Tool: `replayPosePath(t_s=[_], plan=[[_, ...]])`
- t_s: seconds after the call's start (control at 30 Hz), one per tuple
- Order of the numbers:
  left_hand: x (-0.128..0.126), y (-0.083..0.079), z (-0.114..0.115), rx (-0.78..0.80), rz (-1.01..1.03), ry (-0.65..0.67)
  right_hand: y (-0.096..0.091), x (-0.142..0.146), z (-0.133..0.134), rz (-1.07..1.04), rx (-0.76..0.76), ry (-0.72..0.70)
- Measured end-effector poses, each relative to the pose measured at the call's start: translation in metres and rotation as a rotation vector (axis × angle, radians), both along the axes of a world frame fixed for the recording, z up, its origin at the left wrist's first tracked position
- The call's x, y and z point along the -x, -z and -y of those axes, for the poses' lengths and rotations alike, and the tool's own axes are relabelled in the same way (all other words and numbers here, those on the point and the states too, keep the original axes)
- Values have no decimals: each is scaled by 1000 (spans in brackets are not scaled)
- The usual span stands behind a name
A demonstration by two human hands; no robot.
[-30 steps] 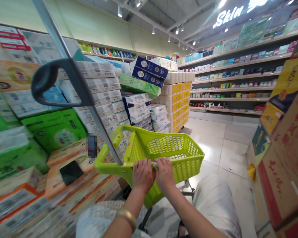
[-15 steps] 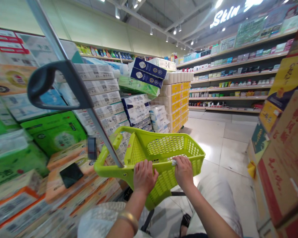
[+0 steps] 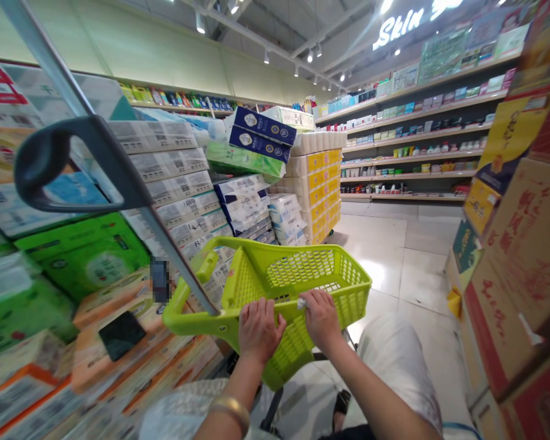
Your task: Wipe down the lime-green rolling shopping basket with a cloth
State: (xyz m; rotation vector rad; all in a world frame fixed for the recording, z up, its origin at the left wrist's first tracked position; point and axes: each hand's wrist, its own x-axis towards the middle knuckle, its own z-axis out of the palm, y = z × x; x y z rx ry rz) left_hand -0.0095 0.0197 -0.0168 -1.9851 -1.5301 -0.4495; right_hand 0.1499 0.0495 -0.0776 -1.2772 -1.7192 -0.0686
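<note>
I'm seeing a lime-green shopping cart (image 3: 289, 307) with latticed sides; beyond it, tissue packs (image 3: 260, 135) are showing navy.

In the lower middle of the frame, a lime-green plastic shopping cart (image 3: 294, 335), upright and open-topped, with lattice sides, dark legs below, rounded handle toward the left and basket front toward the right. At its near rim, just right of centre, a small white scrap (image 3: 301, 303), crumpled-looking.
</note>
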Motion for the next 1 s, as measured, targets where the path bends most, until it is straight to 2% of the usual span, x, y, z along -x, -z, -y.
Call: replayPosePath(t_s=[0.17, 0.27, 0.33, 0.4, 0.57, 0.67, 0.8, 1.0], plan=[[0, 1, 1, -10, 14, 6, 19, -54, -12, 15, -15, 169], [0, 2, 0, -20, 3, -2, 22, -65, -16, -27, -2, 254], [-1, 1, 0, -24, 0, -9, 19, -57, -16, -74, 8, 298], [-2, 0, 0, -24, 0, -15, 15, -37, -12, -108, 9, 280], [1, -2, -1, -19, -14, -11, 0, 22, 1, -129, -6, 83], [4, -1, -3, -37, -36, -10, -6, 33, 6, -110, 7, 13], [6, -1, -3, -39, -51, -8, -3, 16, 6, -52, 1, -18], [5, -1, -2, -24, -42, -2, 20, -43, -3, -36, -31, 211]])
